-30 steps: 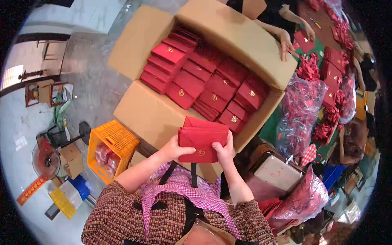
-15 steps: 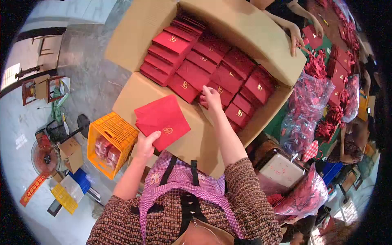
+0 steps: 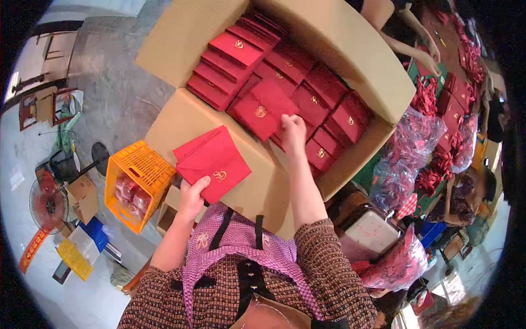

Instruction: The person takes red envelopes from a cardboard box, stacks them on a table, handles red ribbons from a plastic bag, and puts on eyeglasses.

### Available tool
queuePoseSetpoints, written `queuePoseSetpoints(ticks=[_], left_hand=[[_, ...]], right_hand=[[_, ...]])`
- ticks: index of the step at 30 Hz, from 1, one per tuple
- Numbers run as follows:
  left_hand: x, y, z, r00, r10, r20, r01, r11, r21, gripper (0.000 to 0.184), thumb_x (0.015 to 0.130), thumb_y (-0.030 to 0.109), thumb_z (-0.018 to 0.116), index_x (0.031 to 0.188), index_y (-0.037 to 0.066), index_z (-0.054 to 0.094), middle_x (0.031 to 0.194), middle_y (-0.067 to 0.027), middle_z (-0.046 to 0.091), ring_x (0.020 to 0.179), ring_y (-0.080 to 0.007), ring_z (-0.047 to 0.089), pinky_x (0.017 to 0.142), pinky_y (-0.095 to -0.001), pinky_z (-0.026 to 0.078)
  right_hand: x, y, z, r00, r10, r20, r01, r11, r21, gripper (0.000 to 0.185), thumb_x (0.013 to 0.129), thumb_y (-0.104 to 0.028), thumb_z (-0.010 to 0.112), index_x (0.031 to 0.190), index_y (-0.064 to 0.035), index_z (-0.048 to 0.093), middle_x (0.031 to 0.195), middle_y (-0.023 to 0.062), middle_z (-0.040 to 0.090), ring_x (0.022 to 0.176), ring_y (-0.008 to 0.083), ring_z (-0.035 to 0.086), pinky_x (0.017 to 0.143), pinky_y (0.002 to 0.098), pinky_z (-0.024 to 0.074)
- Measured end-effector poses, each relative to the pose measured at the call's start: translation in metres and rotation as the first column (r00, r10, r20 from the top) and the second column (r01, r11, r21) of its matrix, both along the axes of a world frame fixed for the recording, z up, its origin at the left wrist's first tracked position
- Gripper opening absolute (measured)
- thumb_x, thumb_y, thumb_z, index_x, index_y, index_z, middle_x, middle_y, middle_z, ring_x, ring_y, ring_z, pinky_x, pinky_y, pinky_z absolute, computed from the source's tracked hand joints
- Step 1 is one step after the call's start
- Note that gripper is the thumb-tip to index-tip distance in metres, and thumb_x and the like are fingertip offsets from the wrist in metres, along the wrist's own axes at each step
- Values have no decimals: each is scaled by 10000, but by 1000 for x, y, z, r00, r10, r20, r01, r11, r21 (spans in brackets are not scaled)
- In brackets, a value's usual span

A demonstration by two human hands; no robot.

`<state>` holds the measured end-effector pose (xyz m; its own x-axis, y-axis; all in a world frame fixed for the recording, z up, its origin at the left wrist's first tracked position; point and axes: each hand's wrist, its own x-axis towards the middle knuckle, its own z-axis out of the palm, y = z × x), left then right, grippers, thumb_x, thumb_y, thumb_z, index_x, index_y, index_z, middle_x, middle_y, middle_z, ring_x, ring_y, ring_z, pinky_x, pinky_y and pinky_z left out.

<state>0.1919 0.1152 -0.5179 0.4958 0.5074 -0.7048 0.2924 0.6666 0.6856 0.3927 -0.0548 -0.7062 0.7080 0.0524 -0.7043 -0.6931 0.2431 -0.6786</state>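
Observation:
Several red envelopes with a gold emblem [image 3: 219,174] are fanned slightly in my left hand [image 3: 193,198], its thumb on top near the lower edge. The hand is in front of the large open cardboard box [image 3: 164,118]. Inside the box, rows of red envelopes [image 3: 350,118] stand packed in stacks. My right hand [image 3: 294,130] is over the middle of the box, its fingers closed on the right edge of a red envelope [image 3: 266,107] that lies raised and tilted above the stacks. Its fingertips are partly hidden.
An orange plastic crate [image 3: 139,175] with wrapped red bundles is left of the box. A co-worker's hands [image 3: 424,57] are beyond the right flap. Plastic bags of red pieces [image 3: 411,148] and a metal tin [image 3: 372,233] lie to the right. A fan [image 3: 49,205] stands far left.
A red envelope has come up from the stacks at my right hand, which has moved slightly right. My left hand, still holding its envelopes, has shifted a little left.

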Motion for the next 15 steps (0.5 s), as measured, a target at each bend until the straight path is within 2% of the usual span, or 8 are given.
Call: queuePoseSetpoints(ticks=[2,3,4,8,10,11,13,15], left_hand=[[-6,6,-3,998,-61,8,61,998,7,577,736,15,641,1266,32,413,1197,-93,523,1112,-244,507,946,-395,430],[-5,8,-3,998,-57,7,57,998,5,577,736,15,641,1266,32,413,1197,-93,523,1112,-244,507,946,-395,430],[-4,9,-4,1000,-27,9,27,1000,9,544,740,5,642,1246,15,443,1176,-93,546,1081,-229,530,930,-375,440],[-5,11,-13,1000,5,7,-5,1000,9,505,746,-7,638,1223,-7,471,1147,-94,571,1049,-212,553,910,-354,453],[0,10,-8,1000,4,11,-4,1000,15,502,748,-8,634,1223,-9,470,1147,-94,569,1050,-211,552,907,-355,455],[2,9,-6,1000,1,13,-1,1000,21,499,750,-10,630,1223,-11,470,1147,-95,568,1051,-210,552,905,-355,457],[0,8,-8,1000,-9,17,9,1000,26,497,751,-11,627,1222,-12,468,1146,-95,567,1048,-210,553,903,-355,458],[4,8,-7,1000,-22,13,22,999,28,497,752,-12,623,1223,-13,464,1146,-97,566,1045,-211,555,902,-353,459]], right_hand=[[2,-30,7,998,-68,-1,68,998,6,221,795,-63,636,700,-130,447,651,-51,449,599,75,428,526,234,354],[6,-49,14,992,-60,-114,58,998,-24,213,794,-65,633,732,-136,442,659,-50,461,595,83,447,514,234,364],[3,-58,4,988,-153,-27,154,987,47,215,803,-56,619,747,-142,430,670,-43,466,578,82,453,488,232,360],[-1,-98,-6,988,-139,-64,145,985,91,200,813,21,575,800,-137,454,767,-20,522,637,98,508,488,231,368],[1,-100,6,983,-151,-100,168,969,182,214,809,49,561,863,-139,475,835,-16,552,719,123,547,577,253,432],[0,-100,12,974,-171,-148,205,946,253,236,808,54,562,916,-144,491,907,-16,581,819,137,569,731,297,475],[-4,-111,3,986,-113,-124,152,911,383,242,809,37,580,957,-141,511,959,-13,599,932,150,566,876,362,455],[-9,-119,-4,977,-122,-174,187,884,429,245,809,11,599,989,-139,526,991,-18,604,960,146,565,880,377,455]])
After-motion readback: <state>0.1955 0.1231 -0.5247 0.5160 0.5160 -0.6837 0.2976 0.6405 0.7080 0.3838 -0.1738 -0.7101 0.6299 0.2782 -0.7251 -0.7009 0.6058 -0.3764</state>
